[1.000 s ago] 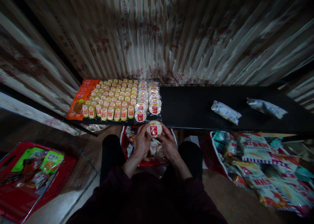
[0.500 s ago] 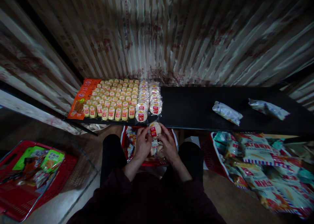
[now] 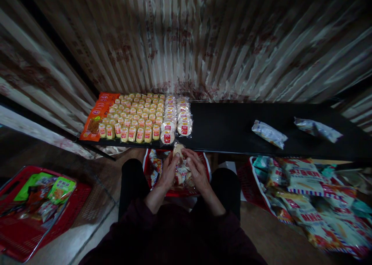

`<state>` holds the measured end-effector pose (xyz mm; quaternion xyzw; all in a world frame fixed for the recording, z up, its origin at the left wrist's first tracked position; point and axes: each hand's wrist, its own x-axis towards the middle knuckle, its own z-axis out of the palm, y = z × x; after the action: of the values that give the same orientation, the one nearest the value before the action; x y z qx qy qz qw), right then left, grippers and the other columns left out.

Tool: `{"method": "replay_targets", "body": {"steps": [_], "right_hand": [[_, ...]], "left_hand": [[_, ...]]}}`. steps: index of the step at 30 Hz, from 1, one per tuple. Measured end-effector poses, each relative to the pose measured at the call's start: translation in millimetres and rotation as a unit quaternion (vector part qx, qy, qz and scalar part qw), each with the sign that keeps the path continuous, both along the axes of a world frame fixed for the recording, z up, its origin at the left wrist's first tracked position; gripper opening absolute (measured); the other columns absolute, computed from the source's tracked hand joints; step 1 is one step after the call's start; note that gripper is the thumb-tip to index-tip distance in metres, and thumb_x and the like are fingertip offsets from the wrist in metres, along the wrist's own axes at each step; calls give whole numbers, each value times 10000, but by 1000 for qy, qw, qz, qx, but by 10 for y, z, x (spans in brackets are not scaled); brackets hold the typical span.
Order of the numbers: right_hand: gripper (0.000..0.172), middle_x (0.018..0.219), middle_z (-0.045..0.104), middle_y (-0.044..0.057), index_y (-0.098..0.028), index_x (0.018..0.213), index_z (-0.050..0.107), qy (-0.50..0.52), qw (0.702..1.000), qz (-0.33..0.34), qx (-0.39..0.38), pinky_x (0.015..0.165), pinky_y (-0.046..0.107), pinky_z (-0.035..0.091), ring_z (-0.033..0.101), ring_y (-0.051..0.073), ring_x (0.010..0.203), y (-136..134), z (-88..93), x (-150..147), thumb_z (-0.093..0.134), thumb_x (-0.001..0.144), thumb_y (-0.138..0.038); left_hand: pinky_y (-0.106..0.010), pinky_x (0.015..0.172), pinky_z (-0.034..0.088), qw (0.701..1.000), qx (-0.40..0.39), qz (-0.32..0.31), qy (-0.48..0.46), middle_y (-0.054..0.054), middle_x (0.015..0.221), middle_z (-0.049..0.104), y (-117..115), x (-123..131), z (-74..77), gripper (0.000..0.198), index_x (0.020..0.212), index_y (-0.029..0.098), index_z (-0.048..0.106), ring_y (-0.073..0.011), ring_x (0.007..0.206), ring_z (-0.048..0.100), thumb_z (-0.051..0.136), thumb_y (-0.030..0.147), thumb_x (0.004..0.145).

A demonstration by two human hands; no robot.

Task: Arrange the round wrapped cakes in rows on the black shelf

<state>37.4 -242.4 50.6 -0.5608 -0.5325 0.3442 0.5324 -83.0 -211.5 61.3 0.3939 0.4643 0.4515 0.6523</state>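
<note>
A round cake in clear wrapping [image 3: 178, 149] is held upright between my hands at the shelf's front edge, its side turned towards me. My left hand [image 3: 167, 171] is closed on it, thumb in front. The fingertips of my right hand [image 3: 199, 171] press at its right side, fingers bent. Below lies a red basket [image 3: 208, 166] with more wrapped cakes [image 3: 182, 176] inside. On the black shelf [image 3: 221, 125], just beyond my hands, stand two columns of round wrapped cakes with red labels [image 3: 167, 136].
Left of the round cakes stand rows of small yellow packaged cakes [image 3: 132, 133] and orange packets [image 3: 94, 119]. Two pale packets [image 3: 269, 133] lie on the right of the shelf. Red baskets of snack bags stand at left [image 3: 78, 203] and right [image 3: 255, 176]. A pleated curtain [image 3: 180, 44] hangs behind.
The wrapped cake has turned from label-forward to edge-on and shifted slightly left. My right hand's fingers have moved up over its right side.
</note>
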Motion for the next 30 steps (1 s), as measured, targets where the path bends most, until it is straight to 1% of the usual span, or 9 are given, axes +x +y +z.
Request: {"method": "replay_targets", "body": {"steps": [3, 6, 9, 11, 14, 18, 25, 28, 30], "right_hand": [[355, 1249, 541, 81, -257, 1161, 615, -16, 1000, 8, 9, 1020, 405, 382, 489, 212, 1184, -2, -7, -15, 435, 903, -422], [315, 1228, 559, 76, -259, 1133, 624, -13, 1000, 2, 20, 1012, 404, 388, 500, 208, 1170, -3, -23, -33, 463, 896, -388], [280, 1187, 578, 80, -253, 1081, 642, -4, 999, -47, 26, 971, 402, 424, 527, 210, 1124, 7, -87, -41, 502, 873, -376], [274, 1155, 589, 85, -238, 1044, 652, 5, 995, -96, 21, 945, 404, 444, 543, 214, 1092, 20, -149, -37, 518, 857, -386], [297, 1142, 601, 90, -219, 1036, 647, 34, 990, -134, -9, 894, 397, 477, 565, 216, 1049, 38, -232, -30, 537, 834, -407], [342, 1117, 636, 80, -225, 1084, 626, 79, 990, -107, -48, 803, 362, 517, 602, 209, 974, 49, -276, -44, 556, 811, -419], [382, 1099, 653, 76, -221, 1104, 613, 114, 984, -120, -61, 781, 357, 524, 621, 202, 915, 69, -334, -56, 589, 775, -414], [357, 1094, 645, 72, -216, 1083, 605, 107, 983, -136, -55, 804, 361, 512, 617, 196, 917, 78, -344, -49, 590, 777, -399], [312, 1036, 652, 64, -213, 1039, 610, 87, 985, -138, -49, 784, 347, 511, 613, 190, 894, 80, -323, -43, 578, 787, -393]], "left_hand": [[-305, 878, 422, 997, -47, 23, -50, -67, 1091, 671, -2, 16, -5, 395, 1013, 195, 670, -212, 1013, 585, 668, 445, 708], [-299, 807, 439, 986, -101, 68, -111, -59, 959, 696, 4, 53, -33, 412, 960, 168, 668, -188, 870, 616, 738, 371, 608], [-289, 756, 447, 973, -127, 98, -165, -31, 833, 695, 19, 72, -55, 385, 899, 162, 658, -160, 757, 619, 753, 297, 551], [-287, 749, 451, 967, -134, 104, -189, -26, 832, 693, 32, 67, -64, 363, 884, 165, 655, -154, 749, 618, 746, 266, 548], [-294, 773, 454, 964, -130, 94, -214, -33, 890, 693, 48, 52, -77, 340, 892, 166, 658, -156, 796, 616, 732, 228, 566], [-303, 808, 453, 960, -127, 71, -239, -43, 929, 693, 53, 50, -100, 304, 898, 166, 661, -160, 837, 617, 710, 201, 601], [-302, 838, 452, 956, -139, 56, -252, -41, 957, 689, 49, 48, -119, 302, 926, 173, 653, -157, 868, 617, 694, 179, 626], [-308, 833, 456, 955, -147, 49, -252, -40, 951, 688, 53, 39, -136, 307, 932, 173, 645, -155, 850, 616, 694, 189, 629], [-315, 823, 460, 952, -160, 49, -257, -39, 922, 690, 53, 37, -153, 293, 914, 170, 637, -154, 823, 617, 696, 199, 628]]}}
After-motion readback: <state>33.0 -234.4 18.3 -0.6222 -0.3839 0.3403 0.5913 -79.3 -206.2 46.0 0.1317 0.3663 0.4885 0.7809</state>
